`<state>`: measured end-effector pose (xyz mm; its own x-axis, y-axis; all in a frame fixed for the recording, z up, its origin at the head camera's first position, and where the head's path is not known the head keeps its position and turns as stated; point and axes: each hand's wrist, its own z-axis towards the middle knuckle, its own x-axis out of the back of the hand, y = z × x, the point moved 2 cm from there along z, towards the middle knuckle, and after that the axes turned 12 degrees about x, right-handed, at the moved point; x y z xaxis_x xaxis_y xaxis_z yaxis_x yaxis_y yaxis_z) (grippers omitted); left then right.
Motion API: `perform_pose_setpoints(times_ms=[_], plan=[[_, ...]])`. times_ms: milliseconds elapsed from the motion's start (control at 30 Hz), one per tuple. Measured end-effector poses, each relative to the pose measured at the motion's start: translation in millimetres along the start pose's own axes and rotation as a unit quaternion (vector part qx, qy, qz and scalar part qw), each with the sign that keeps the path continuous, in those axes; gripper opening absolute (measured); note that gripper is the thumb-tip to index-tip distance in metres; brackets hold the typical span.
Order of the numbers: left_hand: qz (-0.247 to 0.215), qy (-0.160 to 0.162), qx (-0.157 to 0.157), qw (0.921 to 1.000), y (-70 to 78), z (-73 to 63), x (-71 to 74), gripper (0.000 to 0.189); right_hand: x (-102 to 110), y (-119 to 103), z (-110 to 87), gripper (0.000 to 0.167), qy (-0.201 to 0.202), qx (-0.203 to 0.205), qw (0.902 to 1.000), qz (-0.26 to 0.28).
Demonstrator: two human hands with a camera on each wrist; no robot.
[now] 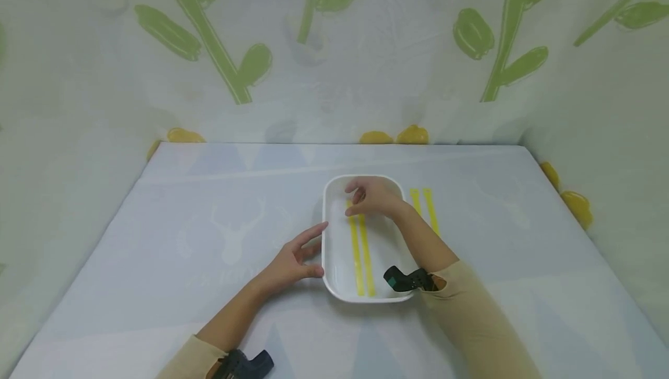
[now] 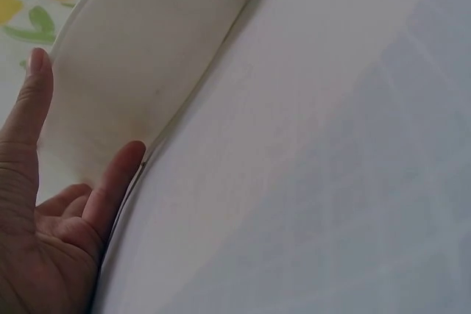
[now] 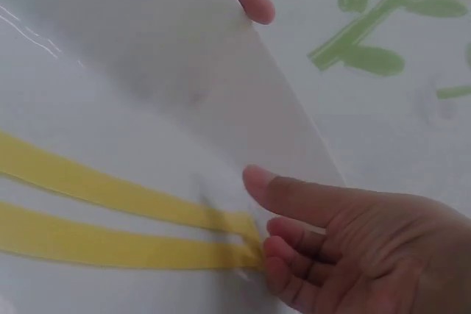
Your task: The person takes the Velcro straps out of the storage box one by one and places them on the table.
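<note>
A white rectangular tray (image 1: 334, 286) with rounded corners stands on the table, two long yellow strips (image 1: 355, 245) lying side by side along its floor. My left hand (image 1: 292, 260) is at the tray's left side; its fingers and thumb rest on the outer wall, as the left wrist view shows. Inside the far part of the tray is my right hand (image 1: 372, 196). Its loosely bent fingertips (image 3: 276, 248) are right at the far ends of the yellow strips, with the thumb held apart from them.
Two more yellow strips (image 1: 427, 205) lie on the table just right of the tray, partly behind my right forearm. The pale table (image 1: 172, 263) reaches back to a wall (image 1: 376, 77) printed with green stems. Each wrist carries a black camera (image 1: 405, 279).
</note>
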<state>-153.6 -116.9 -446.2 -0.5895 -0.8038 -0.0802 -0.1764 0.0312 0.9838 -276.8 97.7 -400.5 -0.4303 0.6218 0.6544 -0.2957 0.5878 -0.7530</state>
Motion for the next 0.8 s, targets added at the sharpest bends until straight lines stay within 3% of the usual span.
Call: perform_pose_setpoints(times_ms=[200,333,567,800], plan=[[0.007,0.002,0.003,1.0,-0.1,0.3,0.4,0.1,-0.5,1.4,-0.6,0.057,-0.027,-0.008,0.999,-0.036],[0.008,0.005,0.003,0.9999,0.1,0.6,0.6,0.1,-0.5,-0.1,-0.7,0.053,-0.034,0.008,0.997,-0.069],[0.004,0.0,-0.006,1.0,0.2,0.2,0.7,0.099,-5.7,-1.1,1.8,0.045,-0.048,0.039,0.996,-0.065],[0.006,-0.002,-0.014,0.9999,0.1,0.1,0.6,0.1,-9.7,-3.9,2.2,0.035,-0.063,0.044,0.9941,-0.076]])
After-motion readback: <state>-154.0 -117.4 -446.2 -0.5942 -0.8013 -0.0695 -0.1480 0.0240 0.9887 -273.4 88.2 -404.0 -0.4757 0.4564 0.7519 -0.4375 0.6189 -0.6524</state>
